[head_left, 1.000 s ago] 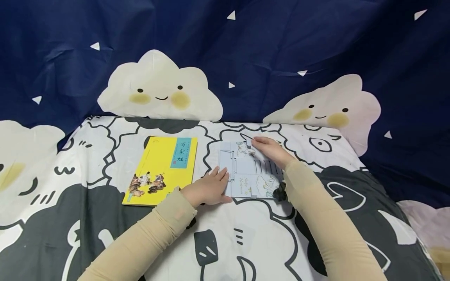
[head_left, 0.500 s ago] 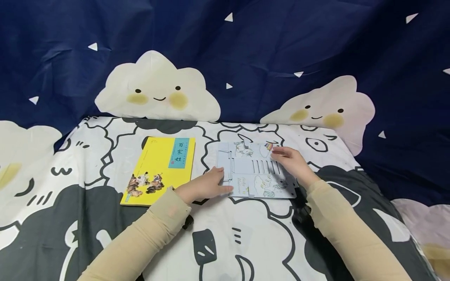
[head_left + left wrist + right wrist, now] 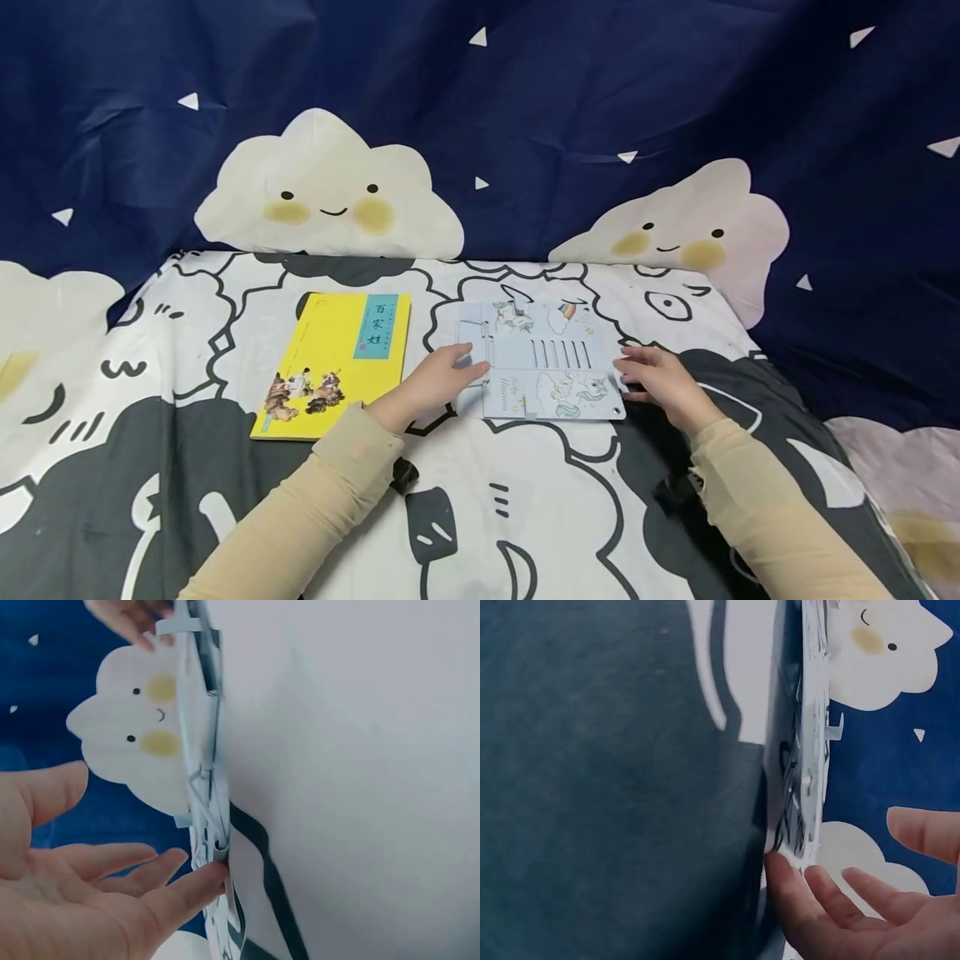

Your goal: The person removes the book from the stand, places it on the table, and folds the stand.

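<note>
A light blue folding book stand [image 3: 510, 354] with unicorn and rainbow prints and a row of slots lies flat on the sheet. My left hand [image 3: 438, 379] is at its left edge, fingers extended and thumb over the bracket part. In the left wrist view, a fingertip of the left hand [image 3: 112, 892] touches the edge of the stand [image 3: 206, 735]. My right hand [image 3: 663, 383] is at the right edge. The right wrist view shows the right hand [image 3: 862, 900] with fingertips at the stand's edge [image 3: 811, 750] and the thumb held apart.
A yellow book [image 3: 330, 367] with a blue title panel lies left of the stand, close to my left forearm. A sheep-patterned sheet [image 3: 525, 500] covers the surface. Behind it hangs dark blue cloth [image 3: 525, 100] with clouds and triangles.
My right hand has moved from the stand's top over to its right edge, uncovering the rainbow print. My left hand stays at the left edge, shifted slightly. The stand remains flat.
</note>
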The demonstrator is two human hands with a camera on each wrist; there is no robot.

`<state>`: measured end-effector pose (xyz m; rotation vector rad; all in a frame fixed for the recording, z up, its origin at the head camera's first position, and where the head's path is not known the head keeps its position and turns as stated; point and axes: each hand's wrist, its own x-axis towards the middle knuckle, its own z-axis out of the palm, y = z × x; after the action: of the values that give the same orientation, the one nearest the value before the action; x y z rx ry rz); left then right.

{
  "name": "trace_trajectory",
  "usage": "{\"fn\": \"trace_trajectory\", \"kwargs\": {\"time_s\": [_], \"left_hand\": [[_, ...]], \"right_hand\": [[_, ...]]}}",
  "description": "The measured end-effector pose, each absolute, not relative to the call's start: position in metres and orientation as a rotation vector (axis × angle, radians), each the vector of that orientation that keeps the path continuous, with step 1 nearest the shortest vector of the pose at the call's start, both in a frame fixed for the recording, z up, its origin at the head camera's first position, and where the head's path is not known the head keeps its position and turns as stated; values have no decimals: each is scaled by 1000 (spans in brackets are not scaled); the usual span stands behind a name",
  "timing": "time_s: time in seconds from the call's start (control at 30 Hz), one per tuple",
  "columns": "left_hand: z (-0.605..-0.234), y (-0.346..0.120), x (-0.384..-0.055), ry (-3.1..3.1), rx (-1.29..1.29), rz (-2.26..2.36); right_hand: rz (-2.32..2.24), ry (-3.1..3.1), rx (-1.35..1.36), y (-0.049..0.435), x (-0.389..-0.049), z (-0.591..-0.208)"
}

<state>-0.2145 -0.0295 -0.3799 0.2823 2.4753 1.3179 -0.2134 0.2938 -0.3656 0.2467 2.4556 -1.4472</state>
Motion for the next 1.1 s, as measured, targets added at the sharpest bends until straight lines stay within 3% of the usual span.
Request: {"fn": "trace_trajectory", "kwargs": {"time_s": [0.43, 1.1], "left_hand": [[-386, -40, -218, 2104, -70, 1759], [-389, -57, -203, 1729, -73, 1995]], "right_hand": [[-1485, 2344, 334, 301, -214, -378], [-1676, 2227, 267, 304, -194, -384]]}}
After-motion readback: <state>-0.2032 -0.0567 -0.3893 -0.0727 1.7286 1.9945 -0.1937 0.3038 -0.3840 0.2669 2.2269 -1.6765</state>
